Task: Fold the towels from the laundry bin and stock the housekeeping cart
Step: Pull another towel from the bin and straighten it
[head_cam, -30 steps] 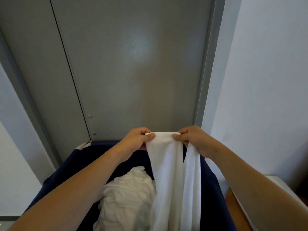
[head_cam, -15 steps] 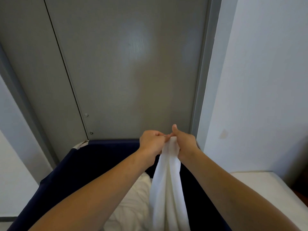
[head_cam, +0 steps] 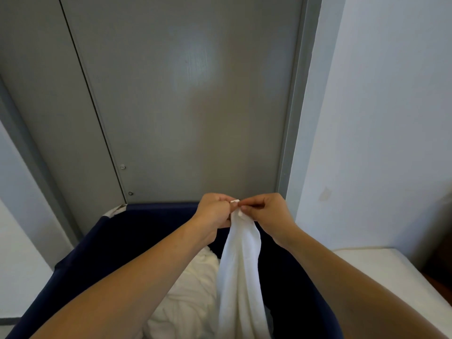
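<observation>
A white towel (head_cam: 241, 272) hangs straight down as a narrow strip over the navy laundry bin (head_cam: 102, 243). My left hand (head_cam: 215, 212) and my right hand (head_cam: 263, 211) meet at its top edge, and both pinch the gathered corners there, fingertips nearly touching. More crumpled white towels (head_cam: 188, 292) lie inside the bin, below and left of the hanging one. The towel's lower end runs out of view at the bottom.
A grey door (head_cam: 186, 99) with a metal frame stands straight behind the bin. A white wall (head_cam: 381, 123) is on the right, with a white padded surface (head_cam: 381, 267) beside the bin at lower right. A pale wall is at far left.
My hands came together from about a towel-width apart, bringing the two top corners to one point. The towel went from a spread panel to a narrow doubled strip.
</observation>
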